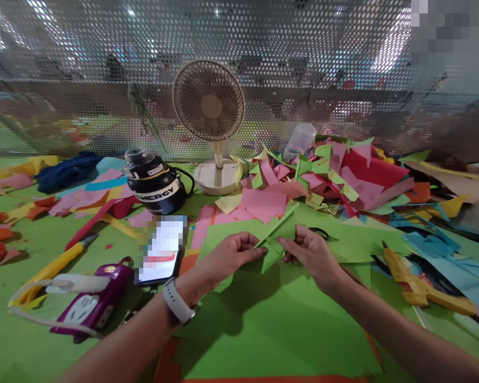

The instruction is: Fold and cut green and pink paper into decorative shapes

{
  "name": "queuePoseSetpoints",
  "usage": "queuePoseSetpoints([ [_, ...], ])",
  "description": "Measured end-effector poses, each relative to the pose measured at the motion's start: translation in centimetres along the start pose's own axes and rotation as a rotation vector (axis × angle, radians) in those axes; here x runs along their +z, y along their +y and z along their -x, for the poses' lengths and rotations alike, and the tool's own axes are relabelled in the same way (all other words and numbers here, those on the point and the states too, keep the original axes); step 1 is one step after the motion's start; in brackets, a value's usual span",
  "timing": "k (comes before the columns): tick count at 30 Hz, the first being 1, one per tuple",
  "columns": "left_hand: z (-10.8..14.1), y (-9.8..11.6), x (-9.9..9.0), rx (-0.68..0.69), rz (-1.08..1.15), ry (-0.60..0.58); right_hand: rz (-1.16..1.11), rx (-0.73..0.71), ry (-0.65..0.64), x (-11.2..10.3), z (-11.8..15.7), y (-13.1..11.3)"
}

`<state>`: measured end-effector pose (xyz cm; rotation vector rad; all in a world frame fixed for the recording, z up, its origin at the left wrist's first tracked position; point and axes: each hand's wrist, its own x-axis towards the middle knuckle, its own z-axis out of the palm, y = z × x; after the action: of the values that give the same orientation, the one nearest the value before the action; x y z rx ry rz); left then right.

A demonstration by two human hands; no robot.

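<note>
A folded piece of light green paper [277, 234] is held up between both hands, over larger green sheets [279, 335]. My left hand [239, 252], below a white wrist band [178, 302], pinches the paper's left edge between thumb and fingers. On the right side, my right hand [307, 252] grips the same piece, its thumb on the front face and its other fingers curled partly behind. Just beyond the right hand lie black-handled scissors [321, 233], partly hidden.
A fan [217, 178] stands behind, beside a dark bottle [155, 186]. Paper scraps [327, 170] pile up at back right. A phone [162, 250] and purple power strip [91, 303] lie left; a yellow glue gun [415, 282] lies right. A perforated metal screen [271, 80] rises behind.
</note>
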<state>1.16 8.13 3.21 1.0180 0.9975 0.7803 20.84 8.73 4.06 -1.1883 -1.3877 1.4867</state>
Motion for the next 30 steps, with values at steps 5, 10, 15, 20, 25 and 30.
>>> queuePoseSetpoints([
  [5,0.3,0.0,0.3,-0.04,-0.117,-0.038,0.003,-0.033,0.012,0.0,0.1,0.4],
  [10,0.5,0.2,0.4,0.014,-0.171,-0.032,-0.013,-0.034,0.003,0.1,0.1,0.5],
  [15,0.7,0.2,0.6,-0.054,-0.175,0.005,0.037,-0.05,0.005,0.2,0.2,0.6],
  [20,0.7,-0.4,1.2,-0.054,-0.124,-0.015,0.081,-0.045,0.0,0.2,0.4,0.8],
  [25,0.5,-0.7,1.6,-0.047,-0.047,-0.028,0.026,-0.061,-0.02,0.1,0.4,1.0],
  [30,0.6,-0.6,1.6,-0.024,-0.082,-0.017,-0.007,-0.042,-0.038,0.0,0.3,1.6],
])
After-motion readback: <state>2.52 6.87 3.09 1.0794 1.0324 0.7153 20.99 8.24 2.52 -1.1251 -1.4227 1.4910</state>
